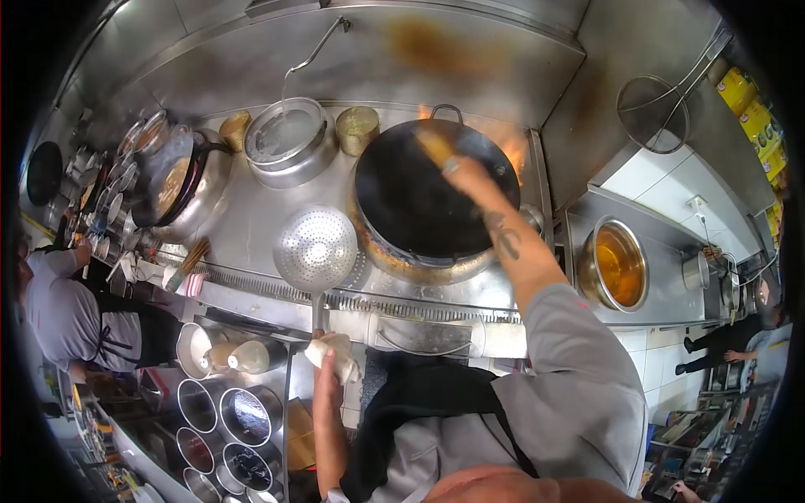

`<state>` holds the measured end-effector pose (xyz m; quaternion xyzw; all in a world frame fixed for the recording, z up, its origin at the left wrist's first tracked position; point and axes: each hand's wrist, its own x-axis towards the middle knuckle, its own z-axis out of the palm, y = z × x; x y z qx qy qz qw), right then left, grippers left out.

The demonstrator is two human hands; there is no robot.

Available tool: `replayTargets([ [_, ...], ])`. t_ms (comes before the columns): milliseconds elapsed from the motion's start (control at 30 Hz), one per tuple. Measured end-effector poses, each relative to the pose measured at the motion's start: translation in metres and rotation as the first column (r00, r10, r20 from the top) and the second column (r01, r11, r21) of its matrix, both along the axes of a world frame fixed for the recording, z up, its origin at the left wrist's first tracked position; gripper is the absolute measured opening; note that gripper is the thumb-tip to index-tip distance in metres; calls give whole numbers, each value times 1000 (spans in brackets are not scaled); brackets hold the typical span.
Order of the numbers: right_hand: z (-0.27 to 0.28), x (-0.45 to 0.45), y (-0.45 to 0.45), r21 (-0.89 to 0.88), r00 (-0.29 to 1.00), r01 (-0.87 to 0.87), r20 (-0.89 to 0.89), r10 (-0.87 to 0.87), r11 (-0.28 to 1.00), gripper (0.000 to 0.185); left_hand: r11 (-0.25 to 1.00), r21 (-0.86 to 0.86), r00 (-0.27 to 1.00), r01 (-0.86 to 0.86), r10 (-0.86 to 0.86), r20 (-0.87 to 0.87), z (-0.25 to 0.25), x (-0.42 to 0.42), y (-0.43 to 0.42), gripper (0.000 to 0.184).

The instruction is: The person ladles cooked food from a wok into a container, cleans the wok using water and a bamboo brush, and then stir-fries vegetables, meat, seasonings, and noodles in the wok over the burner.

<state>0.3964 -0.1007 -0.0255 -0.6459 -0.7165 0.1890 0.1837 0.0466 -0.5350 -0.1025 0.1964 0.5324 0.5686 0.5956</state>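
Observation:
My right hand [466, 174] reaches over a large black wok [411, 197] on the burner. It grips a yellow-brown thing [434, 147] that is smeared by motion, so its kind is unclear. My left hand [325, 365], low in front of the stove, is closed on a pale cloth [342, 350]. Just above that hand is the handle of a perforated skimmer [314, 248], whose bowl lies on the stove's front. I cannot tell whether the handle is also in the grip.
Flames [513, 144] rise behind the wok. A tap [317, 54] runs into a steel pot [289, 159]. A bowl of amber liquid [619, 267] stands right, below a hanging strainer [652, 113]. Several seasoning pots [250, 415] stand lower left. A co-worker [71, 310] is at far left.

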Motion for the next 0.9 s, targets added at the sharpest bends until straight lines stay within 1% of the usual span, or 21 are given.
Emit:
replayTargets([
  [33, 15, -37, -29, -236, 995, -5, -99, -19, 972, 30, 1000, 10, 1000, 4, -4, 2, 1, 2, 2, 67],
  [67, 8, -55, -54, -156, 976, -179, -154, 155, 971, 29, 1000, 21, 1000, 13, -13, 4, 4, 6, 7, 65],
  [100, 2, -60, -76, -67, 927, -341, -190, 324, 938, 29, 999, 32, 1000, 24, -25, 9, 6, 11, 12, 63],
  [167, 65, -53, -141, -380, 929, -368, -192, 316, 849, 28, 999, 30, 1000, 24, -24, 5, 17, 19, 20, 61],
  [233, 27, 26, -124, -265, 765, -637, -98, 637, 724, 31, 998, 41, 999, 53, -53, 4, 34, 24, 26, 60],
  [267, 33, 104, -105, -399, 907, -176, 289, 305, 900, 33, 992, 16, 991, 123, -122, -64, 27, 19, 31, 59],
  [300, 71, 130, -112, -211, 886, 94, 463, 15, 973, 38, 984, -15, 975, 178, -179, -129, 12, 18, 41, 58],
  [333, 90, 153, -114, 81, 860, 231, 450, -242, 970, 41, 972, -50, 952, 231, -237, -194, 3, 17, 48, 58],
  [367, 100, 180, -107, 195, 855, 314, 367, -366, 929, 50, 968, -73, 932, 239, -250, -262, 3, 20, 56, 57],
  [433, 103, 226, -105, 453, 873, 386, 102, -477, 803, 59, 957, -127, 871, 259, -289, -396, 2, 24, 66, 56],
  [467, 96, 235, -120, 317, 849, 512, -43, -527, 799, 59, 944, -126, 826, 304, -327, -460, -12, 23, 71, 59],
  [500, 107, 223, -143, 167, 791, 610, -180, -584, 775, 58, 933, -114, 653, 341, -323, -685, -33, 21, 77, 60],
  [533, 110, 217, -159, 116, 762, 637, -242, -600, 762, 59, 920, -99, 439, 378, -273, -856, -56, 19, 82, 61],
  [567, 100, 209, -176, 144, 777, 616, -275, -566, 775, 60, 906, -87, 199, 413, -184, -963, -69, 19, 84, 61],
  [600, 85, 198, -194, 176, 798, 585, -300, -522, 792, 61, 894, -222, 165, 390, -305, -938, -72, 21, 84, 67],
  [667, 47, 177, -227, 203, 831, 528, -324, -452, 824, 63, 858, -304, 95, 414, -373, -923, -70, 26, 88, 71],
  [733, 1, 168, -254, -77, 794, 522, -321, -516, 850, 65, 833, -344, 42, 433, -400, -915, -70, 30, 89, 74],
  [767, -34, 178, -260, -333, 749, 491, -311, -585, 805, 65, 829, -343, 23, 441, -393, -919, -71, 29, 90, 75],
  [800, -49, 167, -281, -324, 791, 429, -316, -524, 843, 65, 829, -339, 6, 445, -382, -924, -71, 28, 92, 75],
  [867, -111, 179, -311, -243, 813, 422, -324, -483, 873, 66, 826, -331, -6, 456, -369, -929, -73, 27, 94, 76],
  [900, -108, 170, -327, -309, 792, 445, -302, -531, 840, 64, 824, -331, -15, 460, -366, -930, -73, 27, 91, 77],
])
